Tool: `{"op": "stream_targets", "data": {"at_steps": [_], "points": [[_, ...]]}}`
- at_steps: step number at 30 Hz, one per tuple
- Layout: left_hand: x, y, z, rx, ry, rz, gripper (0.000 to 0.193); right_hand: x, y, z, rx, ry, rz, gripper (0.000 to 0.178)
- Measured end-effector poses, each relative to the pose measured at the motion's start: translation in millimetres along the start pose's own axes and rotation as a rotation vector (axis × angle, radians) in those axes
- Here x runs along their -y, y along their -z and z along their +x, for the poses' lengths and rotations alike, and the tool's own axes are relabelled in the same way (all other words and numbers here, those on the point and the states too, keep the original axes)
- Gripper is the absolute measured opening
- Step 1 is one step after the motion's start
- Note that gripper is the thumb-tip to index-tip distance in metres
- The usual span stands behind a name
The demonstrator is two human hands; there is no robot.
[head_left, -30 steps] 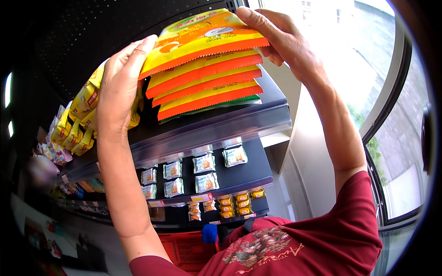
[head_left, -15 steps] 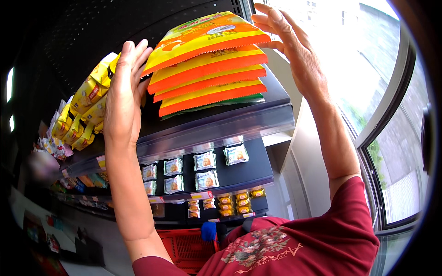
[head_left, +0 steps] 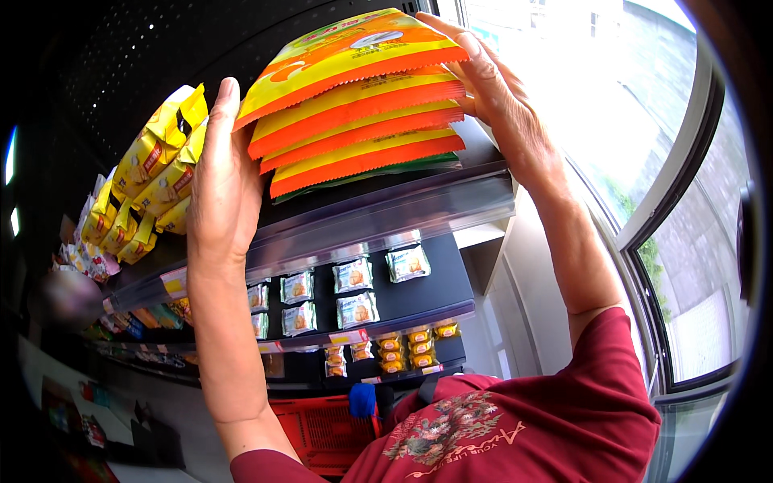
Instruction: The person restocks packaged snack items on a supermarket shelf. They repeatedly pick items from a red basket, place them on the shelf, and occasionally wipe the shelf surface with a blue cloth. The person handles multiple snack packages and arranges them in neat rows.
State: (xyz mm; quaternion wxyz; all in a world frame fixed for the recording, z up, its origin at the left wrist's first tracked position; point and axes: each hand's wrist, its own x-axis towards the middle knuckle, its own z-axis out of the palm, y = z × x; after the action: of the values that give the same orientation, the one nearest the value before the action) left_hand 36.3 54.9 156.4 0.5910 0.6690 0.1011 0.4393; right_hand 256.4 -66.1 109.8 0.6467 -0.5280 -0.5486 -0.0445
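A stack of yellow and orange snack bags [head_left: 354,92] lies on the top black shelf, with a green bag [head_left: 366,179] under it. My left hand [head_left: 225,189] rests flat along the stack's left side, thumb up; its other fingers are partly hidden behind the bags. On the other side, my right hand [head_left: 499,101] has its fingers stretched along the right edges, touching the upper bags. The bags sit between my two palms, their orange crimped ends toward me and slightly uneven.
Yellow snack bags [head_left: 153,169] stand left of my left hand. A clear rail [head_left: 378,221] edges the shelf. Lower shelves carry small white packs [head_left: 354,275] and yellow-orange packs [head_left: 420,348]. A red basket [head_left: 318,435] is below; a window [head_left: 628,97] is at right.
My right hand has moved in from beside the stack and now meets its right edge. My left hand stays against the left side, with its fingers further behind the bags.
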Motion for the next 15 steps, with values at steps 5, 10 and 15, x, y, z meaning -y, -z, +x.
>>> {"op": "stream_targets", "data": {"at_steps": [5, 10, 15], "points": [[0.8, 4.2, -0.2, -0.001, -0.008, -0.006, 0.066, 0.1, 0.3, -3.1, -0.035, -0.056, -0.019, 0.081], [4.0, 9.2, -0.3, 0.004, -0.008, -0.015, 0.065, 0.2, -1.8, -7.5, -0.067, -0.113, -0.047, 0.083], [3.0, 5.6, -1.8, -0.008, -0.026, 0.001, 0.067, 6.0, 1.1, -7.3, -0.021, -0.112, -0.005, 0.079]]}}
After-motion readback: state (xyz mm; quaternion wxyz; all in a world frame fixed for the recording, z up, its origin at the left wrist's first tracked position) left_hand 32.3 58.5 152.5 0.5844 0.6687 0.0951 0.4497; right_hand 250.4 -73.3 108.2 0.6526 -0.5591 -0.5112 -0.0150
